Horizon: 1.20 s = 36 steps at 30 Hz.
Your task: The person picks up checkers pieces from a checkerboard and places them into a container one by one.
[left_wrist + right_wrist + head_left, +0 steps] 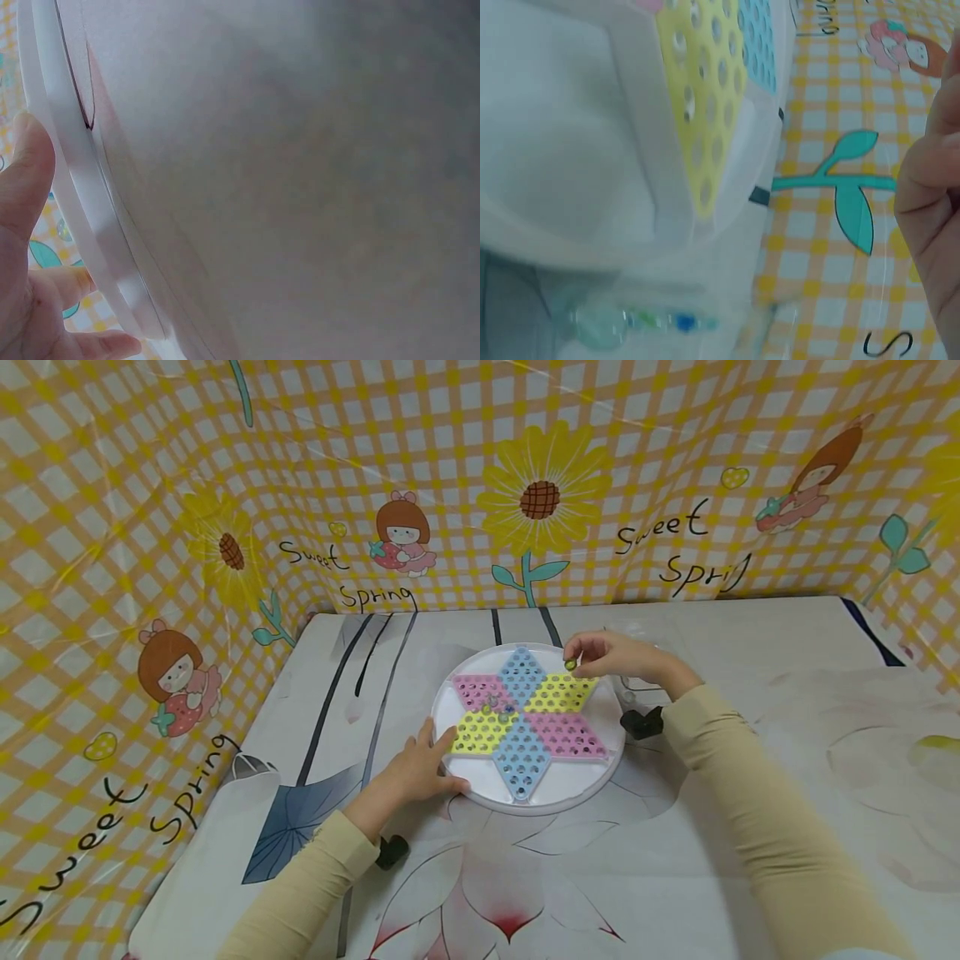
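- Head view: I see the left hand [412, 770] with its fingers spread wide, resting at the near-left rim of a round white game board [576, 779], thumb on the side closer to the wearer.
- The board lies on the tabletop [637, 877], to the right of the left hand and to the left of the right hand [611, 656]; it carries a six-pointed star in pink, yellow and blue.
- The right hand pinches a small yellow-green marble [571, 665] in its fingertips, by the star's far yellow point; I can't tell whether the marble touches the board.
- A few loose marbles [504, 717] sit together ahead and to the right of the left hand's fingertips, well apart from the right hand.
- Beyond both hands I see a yellow-checked cloth [465, 427].
- Left wrist view: the left hand's fingers lie apart from one another along the board's outer edge.
- Right wrist view: I get only part of the right hand, fingertips cut off. The board is to its left; below and left of the hand lies clear plastic [769, 315], probably packaging, with blue and green bits showing beside it.
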Motion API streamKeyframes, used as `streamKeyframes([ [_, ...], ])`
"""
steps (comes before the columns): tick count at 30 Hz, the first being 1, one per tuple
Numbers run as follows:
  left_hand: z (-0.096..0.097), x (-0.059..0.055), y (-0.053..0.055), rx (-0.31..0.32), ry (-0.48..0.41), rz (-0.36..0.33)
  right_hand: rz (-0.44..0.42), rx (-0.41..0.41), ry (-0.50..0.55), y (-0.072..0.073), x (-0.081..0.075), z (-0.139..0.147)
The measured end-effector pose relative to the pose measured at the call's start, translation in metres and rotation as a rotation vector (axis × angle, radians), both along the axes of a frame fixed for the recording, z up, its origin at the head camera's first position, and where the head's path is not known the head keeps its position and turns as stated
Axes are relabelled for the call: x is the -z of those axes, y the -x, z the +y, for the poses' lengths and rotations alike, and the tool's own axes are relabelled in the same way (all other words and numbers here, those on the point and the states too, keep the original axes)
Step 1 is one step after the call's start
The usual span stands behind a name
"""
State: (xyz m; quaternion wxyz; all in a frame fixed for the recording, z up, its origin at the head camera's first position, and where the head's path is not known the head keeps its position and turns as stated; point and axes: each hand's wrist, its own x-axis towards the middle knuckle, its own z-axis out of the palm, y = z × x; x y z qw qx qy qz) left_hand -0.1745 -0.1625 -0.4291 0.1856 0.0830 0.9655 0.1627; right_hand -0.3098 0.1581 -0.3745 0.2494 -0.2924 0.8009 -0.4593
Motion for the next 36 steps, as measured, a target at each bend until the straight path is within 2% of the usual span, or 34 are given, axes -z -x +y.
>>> streamKeyframes([
  [13,0.000,0.002,0.001,0.001,-0.005,-0.003,0.060,0.190,-0.058,-0.003,-0.007,0.042],
  [24,0.000,-0.001,0.000,0.000,-0.001,-0.001,0.121,0.218,-0.146,-0.003,-0.001,0.077],
  [36,0.000,0.000,0.000,0.007,-0.001,0.002,0.113,0.251,-0.190,-0.004,0.006,0.096],
])
